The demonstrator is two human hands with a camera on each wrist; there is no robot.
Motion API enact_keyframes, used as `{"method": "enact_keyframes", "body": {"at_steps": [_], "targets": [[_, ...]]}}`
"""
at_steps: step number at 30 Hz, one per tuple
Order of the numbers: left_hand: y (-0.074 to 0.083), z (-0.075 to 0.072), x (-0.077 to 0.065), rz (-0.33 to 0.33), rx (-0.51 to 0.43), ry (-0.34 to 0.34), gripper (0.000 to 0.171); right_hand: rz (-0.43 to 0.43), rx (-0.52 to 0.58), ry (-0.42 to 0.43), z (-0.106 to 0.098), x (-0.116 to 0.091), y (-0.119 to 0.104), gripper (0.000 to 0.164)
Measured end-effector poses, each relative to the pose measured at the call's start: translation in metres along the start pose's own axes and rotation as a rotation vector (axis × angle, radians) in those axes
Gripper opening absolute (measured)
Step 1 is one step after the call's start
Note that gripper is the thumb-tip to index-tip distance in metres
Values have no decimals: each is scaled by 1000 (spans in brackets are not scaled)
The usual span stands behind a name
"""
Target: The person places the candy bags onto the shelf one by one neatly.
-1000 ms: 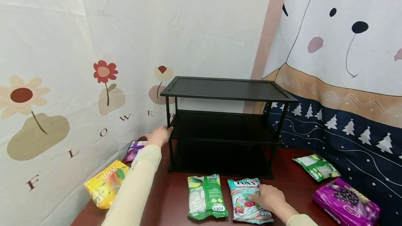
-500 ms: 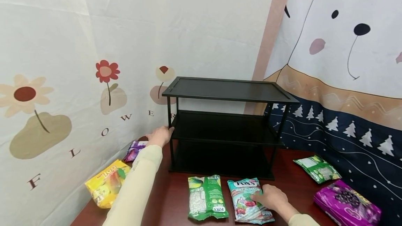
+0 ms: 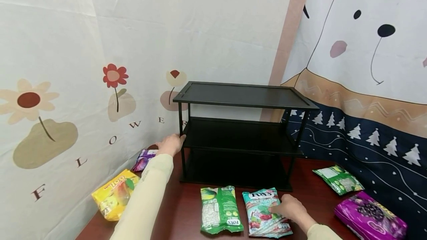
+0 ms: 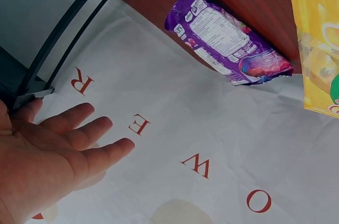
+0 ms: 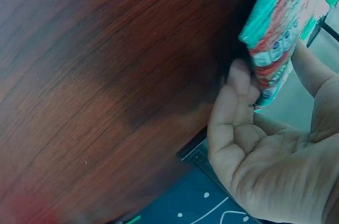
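My left hand [image 3: 171,144] touches the left post of a black three-tier shelf rack [image 3: 245,95], at the height of its middle shelf. In the left wrist view the left hand's fingers [image 4: 100,155] are stretched out and spread; the thumb is mostly out of that view. My right hand [image 3: 293,210] holds the right edge of a teal Fox's candy bag [image 3: 265,214] lying in front of the rack. The right wrist view has the thumb [image 5: 307,68] on one side of the bag [image 5: 286,33] and curled fingers at the other. A green candy bag [image 3: 220,210] lies beside it.
On the left lie a yellow bag [image 3: 116,195] and a purple packet [image 3: 145,158] by the printed curtain [image 3: 66,47]. A small green packet [image 3: 338,179] and a purple grape bag [image 3: 370,216] lie on the right of the dark red table [image 3: 186,214].
My right hand's thumb has shifted slightly right on the teal bag. The whole view drifts a little; the left hand stays at the rack post.
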State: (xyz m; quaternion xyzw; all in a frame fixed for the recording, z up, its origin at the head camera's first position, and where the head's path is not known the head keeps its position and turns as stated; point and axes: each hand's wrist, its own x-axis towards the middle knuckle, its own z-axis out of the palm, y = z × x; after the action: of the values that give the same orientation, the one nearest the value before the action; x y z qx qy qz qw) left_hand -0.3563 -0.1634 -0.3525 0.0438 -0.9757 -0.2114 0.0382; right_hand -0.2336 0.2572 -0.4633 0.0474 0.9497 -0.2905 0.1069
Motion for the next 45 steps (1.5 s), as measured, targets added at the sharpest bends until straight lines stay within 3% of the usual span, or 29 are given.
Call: {"method": "enact_keyframes", "body": {"at_steps": [6,14,27,45], "targets": [[0,-1,-1,8,-3,11,56,69,113,-38,0,6,0,49],[1,-1,-3,13,-1,23,55,16,134,0,-5,2,-4,42],[0,0,0,0,-5,10,57,-94,-3,97,-18,-7,-19,26],[-1,1,-1,19,-2,37,55,-248,-63,283,-19,-12,-30,18]]}}
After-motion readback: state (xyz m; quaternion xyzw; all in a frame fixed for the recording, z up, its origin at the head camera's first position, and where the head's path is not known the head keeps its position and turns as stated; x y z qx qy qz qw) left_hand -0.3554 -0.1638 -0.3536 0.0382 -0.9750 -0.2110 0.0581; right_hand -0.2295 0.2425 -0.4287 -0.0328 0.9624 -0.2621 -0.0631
